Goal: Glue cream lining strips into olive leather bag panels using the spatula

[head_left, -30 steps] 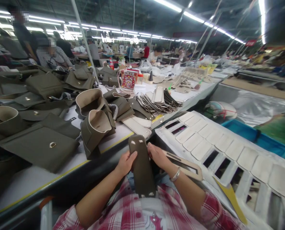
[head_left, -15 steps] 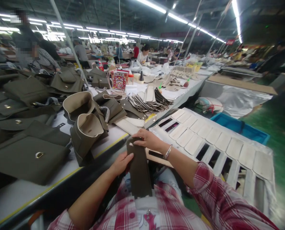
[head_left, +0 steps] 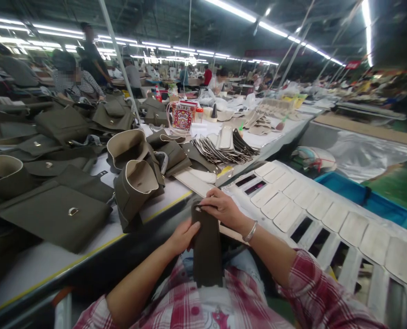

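A long dark olive leather panel (head_left: 207,249) with a rounded top end stands in front of my chest. Its lower end reaches my lap. Near the rounded end sits a small shiny metal piece (head_left: 198,209). My left hand (head_left: 184,235) grips the panel's left edge, thumb on the front face and fingers mostly hidden behind. At the top right corner my right hand (head_left: 223,208) is closed on the panel, its fingertips beside the metal piece. Just beyond, an unfinished olive bag body (head_left: 133,196) stands on the table with its mouth open.
Olive bags (head_left: 57,205) crowd the table at left. A fanned stack of pale-backed flaps (head_left: 210,148) lies ahead, near a patterned red bag (head_left: 182,116). At right, pale panels lie in rows on a board (head_left: 237,192), beside a blue bin (head_left: 361,192). A co-worker (head_left: 76,80) sits at far left.
The view has turned slightly left, so the surroundings appear shifted right. Both hands keep hold of the panel, and my right fingers have shifted slightly at its top edge.
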Available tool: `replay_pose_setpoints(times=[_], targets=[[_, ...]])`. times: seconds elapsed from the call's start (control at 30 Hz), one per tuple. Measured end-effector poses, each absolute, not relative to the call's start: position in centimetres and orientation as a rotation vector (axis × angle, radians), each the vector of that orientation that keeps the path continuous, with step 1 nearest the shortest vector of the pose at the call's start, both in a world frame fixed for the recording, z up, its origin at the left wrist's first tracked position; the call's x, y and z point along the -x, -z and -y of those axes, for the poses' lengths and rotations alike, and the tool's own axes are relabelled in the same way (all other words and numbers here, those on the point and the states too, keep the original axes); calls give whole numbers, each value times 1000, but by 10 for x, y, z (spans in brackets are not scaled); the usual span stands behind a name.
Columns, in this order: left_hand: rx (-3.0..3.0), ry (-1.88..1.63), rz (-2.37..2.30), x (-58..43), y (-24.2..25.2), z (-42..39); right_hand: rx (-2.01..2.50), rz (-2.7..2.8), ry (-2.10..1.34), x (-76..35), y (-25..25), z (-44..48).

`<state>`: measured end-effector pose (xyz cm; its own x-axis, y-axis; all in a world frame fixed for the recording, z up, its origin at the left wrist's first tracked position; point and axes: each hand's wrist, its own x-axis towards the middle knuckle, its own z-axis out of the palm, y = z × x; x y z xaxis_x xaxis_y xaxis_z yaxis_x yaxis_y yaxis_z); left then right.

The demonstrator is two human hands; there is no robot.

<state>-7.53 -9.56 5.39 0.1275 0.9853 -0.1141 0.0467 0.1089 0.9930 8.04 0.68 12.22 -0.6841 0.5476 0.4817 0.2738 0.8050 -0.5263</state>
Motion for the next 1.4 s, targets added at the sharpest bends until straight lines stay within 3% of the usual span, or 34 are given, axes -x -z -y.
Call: replay_pose_setpoints(times=[0.33,0.63,0.97,1.2,1.4], targets=[[-1691,-1021,-1688,70,-80,77,622,2276,-782,-77,-121,-9],[-1515,-1164,-1418,80,-72,77,1211,2087,-778,-87,-104,-2],[-1528,-1212,-1277,81,-77,76,1054,1961,-1127,-78,-97,15],[-1632,-1326,-1688,90,-83,69,1099,2026,-989,-72,-97,20],[-1538,-1430,-1597,84,-82,66,1239,2303,-734,-81,-96,32]])
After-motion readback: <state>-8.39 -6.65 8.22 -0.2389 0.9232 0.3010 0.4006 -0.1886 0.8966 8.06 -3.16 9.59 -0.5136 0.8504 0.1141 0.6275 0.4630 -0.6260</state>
